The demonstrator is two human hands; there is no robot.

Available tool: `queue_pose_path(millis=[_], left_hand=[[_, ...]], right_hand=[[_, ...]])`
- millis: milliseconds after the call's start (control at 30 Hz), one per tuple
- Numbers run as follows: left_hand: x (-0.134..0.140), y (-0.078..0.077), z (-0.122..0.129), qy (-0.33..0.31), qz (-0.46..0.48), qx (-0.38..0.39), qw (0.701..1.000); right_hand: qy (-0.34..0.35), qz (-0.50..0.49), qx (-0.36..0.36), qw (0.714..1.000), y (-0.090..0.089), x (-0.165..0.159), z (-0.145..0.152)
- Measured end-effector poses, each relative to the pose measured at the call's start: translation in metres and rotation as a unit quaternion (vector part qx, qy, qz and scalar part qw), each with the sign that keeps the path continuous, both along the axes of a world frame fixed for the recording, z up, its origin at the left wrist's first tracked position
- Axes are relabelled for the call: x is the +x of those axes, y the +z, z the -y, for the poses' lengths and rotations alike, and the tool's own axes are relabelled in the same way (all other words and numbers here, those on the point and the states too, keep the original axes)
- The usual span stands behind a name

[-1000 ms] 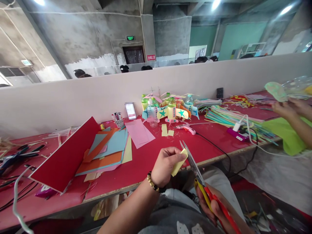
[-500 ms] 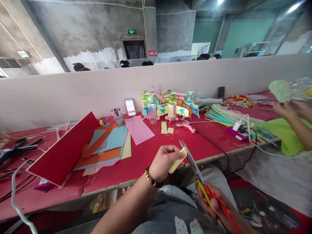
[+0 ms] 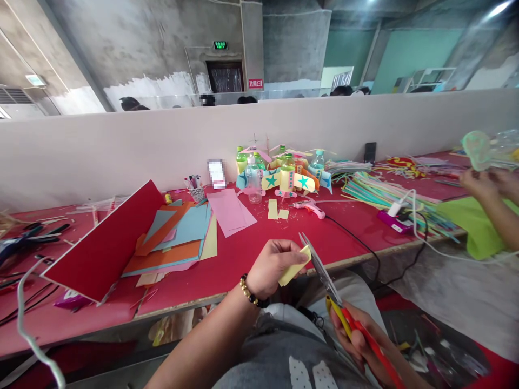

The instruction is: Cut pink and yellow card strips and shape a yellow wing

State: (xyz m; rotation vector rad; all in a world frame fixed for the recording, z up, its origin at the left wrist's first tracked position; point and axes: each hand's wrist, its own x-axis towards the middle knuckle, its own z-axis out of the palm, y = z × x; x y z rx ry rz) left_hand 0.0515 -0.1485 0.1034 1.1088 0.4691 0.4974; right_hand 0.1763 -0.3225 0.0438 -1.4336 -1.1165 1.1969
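Observation:
Pinched in my left hand (image 3: 272, 268) is a small piece of pale yellow paper (image 3: 292, 270), held in front of the table edge. My right hand (image 3: 353, 336) grips scissors (image 3: 331, 289) with red and yellow handles. Their blades point up and to the left, and the tips lie at the right edge of the paper. Several small yellow paper pieces (image 3: 273, 208) rest on the red table, beside a pink glue gun (image 3: 310, 208). Behind them stand bottles dressed as paper airplanes (image 3: 287, 178), with yellow wings and green stars.
Coloured paper sheets (image 3: 184, 232) and pink sheets (image 3: 229, 213) lie left, by a leaning red board (image 3: 109, 243). Pipe cleaners (image 3: 377, 197) and a purple power strip (image 3: 395, 222) lie right. A co-worker's hands (image 3: 482, 183) hold a pale green piece. A black cord (image 3: 357, 237) crosses the table edge.
My hands, the yellow paper and the scissors stay almost where they were. The view has tilted slightly. At right, the co-worker's hands and the pale green piece have shifted a little to the right.

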Motion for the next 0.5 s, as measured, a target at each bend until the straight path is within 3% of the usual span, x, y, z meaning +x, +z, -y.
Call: queue_pose_path(millis=[200, 500], left_hand=[[0.001, -0.008, -0.001, -0.003, 0.001, -0.005, 1.000], [0.001, -0.009, 0.001, -0.009, -0.003, -0.002, 1.000]], right_hand=[[0.016, -0.017, -0.008, 1.000, 0.013, -0.001, -0.001], [0.013, -0.017, -0.010, 1.000, 0.015, 0.004, -0.005]])
